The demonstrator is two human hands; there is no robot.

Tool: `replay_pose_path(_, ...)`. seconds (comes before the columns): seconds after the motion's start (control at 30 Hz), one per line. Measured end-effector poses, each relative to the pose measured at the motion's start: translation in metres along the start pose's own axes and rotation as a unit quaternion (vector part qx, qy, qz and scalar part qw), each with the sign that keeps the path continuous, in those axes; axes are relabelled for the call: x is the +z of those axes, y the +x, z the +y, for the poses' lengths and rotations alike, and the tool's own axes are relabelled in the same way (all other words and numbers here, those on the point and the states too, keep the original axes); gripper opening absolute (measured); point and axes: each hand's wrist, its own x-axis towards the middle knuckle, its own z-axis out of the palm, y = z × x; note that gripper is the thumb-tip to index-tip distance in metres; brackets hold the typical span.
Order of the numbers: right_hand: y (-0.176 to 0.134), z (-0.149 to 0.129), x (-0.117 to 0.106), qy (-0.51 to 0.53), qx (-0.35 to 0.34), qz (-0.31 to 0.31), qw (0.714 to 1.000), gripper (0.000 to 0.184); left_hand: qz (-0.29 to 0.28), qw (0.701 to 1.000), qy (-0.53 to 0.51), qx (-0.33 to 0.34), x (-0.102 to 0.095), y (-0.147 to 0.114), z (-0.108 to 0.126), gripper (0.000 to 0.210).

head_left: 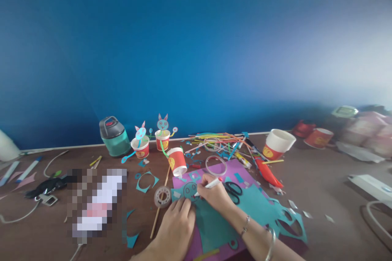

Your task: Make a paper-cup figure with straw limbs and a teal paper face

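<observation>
My right hand (217, 195) grips a white marker (212, 184) with a red end. Its tip is at a round blue paper face (190, 189) with drawn eyes. Fingers together, my left hand (178, 222) lies flat at the lower edge of that face and holds nothing. Under both hands is a teal paper sheet (220, 228), on top of a purple sheet (240, 168). Black-handled scissors (234, 190) lie just beyond my right hand, their blades hidden. Left of the face are a tape roll (162, 197) and a thin wooden stick (155, 223).
Two paper cups with blue rabbit heads (141, 147) (163, 140) stand by the blue partition. A tipped paper cup (177, 160) lies nearer. Colourful pipe cleaners (214, 140) heap behind the sheets. A teal bottle (115, 140) stands left; stacked cups (278, 143) stand right.
</observation>
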Motion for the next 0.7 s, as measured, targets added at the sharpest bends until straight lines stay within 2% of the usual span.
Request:
replay_pose_path(0.4,0.0005,0.0022,0.0000,-0.007,0.003,0.008,1.000,0.016,0.020,1.000,0.002,0.007,0.0037,-0.0015,-0.0020,0.029)
replay_pose_path(0.63,0.0007,0.0033,0.0007,0.017,0.005,0.002,1.000,0.017,0.003,1.000,-0.005,0.002,0.0002,-0.0004,-0.0011,0.030)
replay_pose_path(0.7,0.0024,0.0047,0.0006,0.055,0.021,0.005,0.998,0.019,-0.001,1.000,-0.006,-0.001,-0.0017,-0.0003,-0.0014,0.031)
